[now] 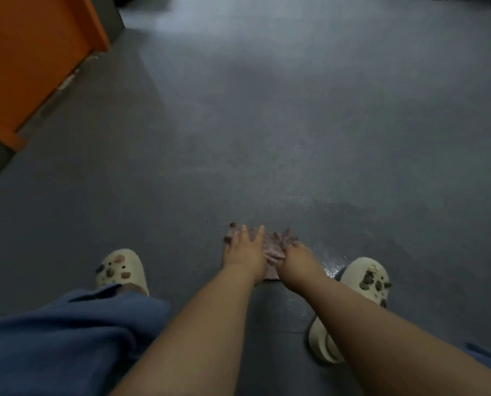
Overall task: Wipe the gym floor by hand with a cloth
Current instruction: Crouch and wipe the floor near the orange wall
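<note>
A person crouches over a dark grey gym floor (267,124), both bare forearms reaching forward and down to a small pinkish-mauve cloth (270,250) that lies flat on the floor between the feet, a little nearer the right one. The left hand (245,250) lies on the left part of the cloth with its fingers straight and spread, palm down, pressing the fabric against the floor. The right hand (295,257) sits just beside it on the right part of the cloth; its fingers look bent, bunching the cloth's right edge, though motion blur leaves the grip itself hard to read. The two hands are close together, nearly touching at the thumbs. The cloth's far corners stick out beyond the fingertips, and a narrow strip of its near edge shows between the wrists. Just to the right of the cloth, toward the right foot, a patch of floor glistens with wet speckles (328,261), and a duller damp sheen spreads across the floor beyond the hands. Each foot wears a cream clog studded with small charms: the left clog (121,270) stands well apart from the cloth, while the right clog (364,278) stands near the wet patch. Blue trouser fabric (67,338) covers the left knee at the lower left. An orange panel (33,61) rises along the upper left edge of the floor.
</note>
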A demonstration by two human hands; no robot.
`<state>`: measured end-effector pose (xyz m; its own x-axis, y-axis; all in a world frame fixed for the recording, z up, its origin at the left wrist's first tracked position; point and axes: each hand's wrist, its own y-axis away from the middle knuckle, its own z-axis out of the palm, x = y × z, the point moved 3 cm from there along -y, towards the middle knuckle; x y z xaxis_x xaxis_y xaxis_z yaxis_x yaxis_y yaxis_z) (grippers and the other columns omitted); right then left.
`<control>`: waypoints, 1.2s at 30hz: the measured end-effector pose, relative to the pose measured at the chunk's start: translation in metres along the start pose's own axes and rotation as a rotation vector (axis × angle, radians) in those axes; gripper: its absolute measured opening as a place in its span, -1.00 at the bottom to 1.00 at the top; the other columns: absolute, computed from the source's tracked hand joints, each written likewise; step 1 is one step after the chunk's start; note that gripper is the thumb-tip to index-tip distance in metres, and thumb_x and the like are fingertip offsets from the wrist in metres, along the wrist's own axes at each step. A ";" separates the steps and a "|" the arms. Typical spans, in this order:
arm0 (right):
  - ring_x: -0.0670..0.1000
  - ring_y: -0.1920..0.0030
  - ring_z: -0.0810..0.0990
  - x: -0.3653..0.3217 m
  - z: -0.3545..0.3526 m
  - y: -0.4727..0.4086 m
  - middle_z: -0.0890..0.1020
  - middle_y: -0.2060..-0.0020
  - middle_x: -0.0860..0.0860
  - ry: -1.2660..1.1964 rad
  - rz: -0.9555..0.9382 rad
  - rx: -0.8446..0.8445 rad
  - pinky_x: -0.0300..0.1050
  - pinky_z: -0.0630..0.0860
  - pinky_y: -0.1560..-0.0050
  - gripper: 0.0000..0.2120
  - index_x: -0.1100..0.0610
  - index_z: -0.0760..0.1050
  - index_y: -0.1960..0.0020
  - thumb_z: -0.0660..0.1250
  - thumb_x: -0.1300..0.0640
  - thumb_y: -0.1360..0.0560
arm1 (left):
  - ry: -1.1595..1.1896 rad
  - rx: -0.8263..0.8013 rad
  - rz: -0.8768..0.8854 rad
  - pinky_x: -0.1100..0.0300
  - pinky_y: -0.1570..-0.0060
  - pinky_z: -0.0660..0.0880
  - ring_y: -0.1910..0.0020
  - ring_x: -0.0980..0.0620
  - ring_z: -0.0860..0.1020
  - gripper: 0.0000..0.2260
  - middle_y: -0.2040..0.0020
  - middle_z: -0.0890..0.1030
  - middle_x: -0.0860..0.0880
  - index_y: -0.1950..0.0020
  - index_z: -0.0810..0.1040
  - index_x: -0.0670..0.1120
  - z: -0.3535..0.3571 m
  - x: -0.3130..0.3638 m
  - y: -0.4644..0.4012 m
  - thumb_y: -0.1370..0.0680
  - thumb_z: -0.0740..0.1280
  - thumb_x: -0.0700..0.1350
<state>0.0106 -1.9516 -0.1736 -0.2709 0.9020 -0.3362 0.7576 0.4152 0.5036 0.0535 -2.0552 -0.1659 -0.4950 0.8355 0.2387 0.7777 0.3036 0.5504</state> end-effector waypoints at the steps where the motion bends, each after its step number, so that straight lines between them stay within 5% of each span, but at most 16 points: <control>1: 0.18 -0.39 0.28 0.001 0.005 -0.008 0.27 -0.41 0.17 -0.014 0.007 0.010 0.00 0.32 -0.35 -0.59 0.21 0.33 -0.39 0.12 0.21 -0.55 | 0.016 -0.012 -0.005 -0.07 -0.48 0.03 -0.54 -0.18 -0.14 -0.37 -0.56 -0.20 -0.16 -0.56 -0.17 0.05 0.006 0.002 -0.009 -0.62 0.15 -0.12; 6: 0.14 -0.50 0.09 0.027 0.052 -0.057 0.00 -0.54 0.11 -0.102 0.074 0.047 0.00 0.18 -0.44 -0.45 0.13 0.04 -0.54 0.07 0.24 -0.58 | -0.051 -0.106 -0.023 -0.13 -0.47 -0.13 -0.50 -0.22 -0.29 -0.32 -0.52 -0.34 -0.18 -0.56 -0.20 0.04 0.055 -0.002 -0.058 -0.59 0.12 -0.29; 9: 0.17 -0.53 -0.02 0.049 0.092 -0.078 -0.11 -0.53 0.18 0.016 0.088 -0.014 -0.03 0.05 -0.47 -0.43 0.19 -0.07 -0.55 0.02 0.18 -0.59 | -0.073 -0.153 0.023 -0.16 -0.43 -0.23 -0.49 -0.22 -0.33 -0.37 -0.52 -0.35 -0.16 -0.56 -0.16 0.12 0.091 -0.012 -0.087 -0.61 0.12 -0.16; 11: 0.22 -0.51 0.05 0.056 0.110 -0.087 0.14 -0.48 0.25 0.127 0.063 0.009 0.00 0.14 -0.44 -0.43 0.29 0.15 -0.49 0.02 0.05 -0.54 | -0.097 0.030 0.091 -0.13 -0.43 -0.19 -0.51 -0.17 -0.25 -0.48 -0.55 -0.05 -0.22 -0.53 0.10 0.16 0.109 -0.017 -0.101 -0.57 0.11 0.01; 13: 0.16 -0.53 -0.10 0.064 0.124 -0.098 0.26 -0.40 0.23 0.147 0.052 0.079 0.00 -0.04 -0.45 -0.43 0.23 0.07 -0.52 -0.16 -0.05 -0.61 | -0.041 0.111 0.147 -0.13 -0.39 -0.12 -0.53 -0.15 -0.15 -0.49 -0.43 0.32 -0.21 -0.37 0.39 0.13 0.124 -0.023 -0.118 -0.42 0.09 0.11; 17: 0.28 -0.41 0.17 0.067 0.113 -0.128 0.36 -0.36 0.28 0.096 0.154 0.111 0.07 -0.07 -0.41 -0.38 0.21 0.22 -0.41 -0.32 -0.12 -0.60 | -0.139 0.100 0.203 -0.16 -0.41 -0.19 -0.45 -0.22 0.19 -0.51 -0.41 0.39 -0.16 -0.28 0.53 0.13 0.108 -0.010 -0.158 -0.42 0.07 0.14; 19: 0.32 -0.38 0.24 0.069 0.094 -0.149 0.35 -0.38 0.30 0.087 0.223 0.092 0.14 0.00 -0.39 -0.34 0.21 0.23 -0.43 -0.30 -0.16 -0.60 | -0.123 0.064 0.232 -0.17 -0.38 -0.27 -0.51 -0.19 0.09 -0.55 -0.52 0.06 -0.12 -0.43 0.34 0.21 0.080 0.006 -0.181 -0.53 0.04 0.13; 21: 0.32 -0.49 0.03 0.078 0.071 -0.174 0.06 -0.50 0.27 0.115 0.325 0.084 0.20 -0.10 -0.44 -0.35 0.18 -0.01 -0.54 -0.22 -0.20 -0.59 | -0.176 -0.044 0.288 -0.19 -0.36 -0.41 -0.50 -0.13 -0.30 -0.53 -0.48 -0.37 -0.02 -0.53 -0.09 0.23 0.068 0.022 -0.213 -0.64 -0.03 0.13; 22: 0.29 -0.51 -0.13 0.083 0.062 -0.186 -0.12 -0.52 0.23 0.138 0.367 0.049 0.21 -0.18 -0.45 -0.36 0.13 -0.18 -0.55 -0.16 -0.18 -0.60 | -0.189 -0.112 0.271 -0.20 -0.35 -0.42 -0.48 -0.12 -0.38 -0.52 -0.47 -0.43 -0.01 -0.52 -0.19 0.23 0.062 0.029 -0.227 -0.65 -0.05 0.13; 25: 0.25 -0.49 -0.29 0.095 0.033 -0.221 -0.30 -0.51 0.17 0.152 0.401 0.067 0.20 -0.24 -0.45 -0.36 0.08 -0.33 -0.53 -0.10 -0.13 -0.62 | -0.186 -0.156 0.292 -0.22 -0.32 -0.43 -0.47 -0.12 -0.41 -0.51 -0.51 -0.40 0.00 -0.52 -0.20 0.24 0.045 0.047 -0.260 -0.64 -0.05 0.16; 36: 0.24 -0.50 -0.28 0.028 -0.012 -0.335 -0.27 -0.51 0.17 0.271 0.235 0.101 0.19 -0.21 -0.46 -0.33 0.08 -0.27 -0.54 -0.06 -0.16 -0.60 | -0.234 0.008 0.303 -0.16 -0.25 -0.51 -0.49 -0.07 -0.38 -0.50 -0.54 -0.32 0.05 -0.54 -0.17 0.19 -0.027 -0.020 -0.345 -0.64 -0.06 0.18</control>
<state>-0.2576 -2.0644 -0.3420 -0.2201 0.9754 0.0092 0.8690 0.1918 0.4562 -0.2155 -2.1891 -0.3394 -0.1411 0.9695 0.2003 0.8785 0.0294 0.4768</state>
